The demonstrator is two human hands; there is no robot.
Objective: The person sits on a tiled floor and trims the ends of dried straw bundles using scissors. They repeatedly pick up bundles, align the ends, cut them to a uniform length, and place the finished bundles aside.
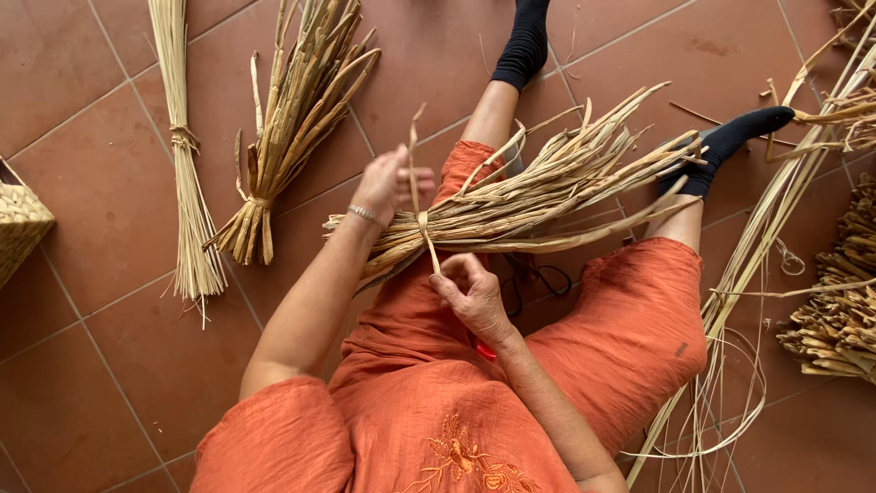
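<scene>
reed bundle (538, 196) across lap, over orange trousers | left hand (388, 183) fingers pinched on upper strip end (413, 169) | right hand (470, 290) clamped on lower end | likely light, dry, brittle; grip at tied waist

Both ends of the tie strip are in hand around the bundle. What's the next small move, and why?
Probably pull the two ends apart to cinch the tie strip. The left hand holds one end up, the right hand holds the other down, and the strip already wraps the reed bundle across the lap, whose far stalks splay.
</scene>
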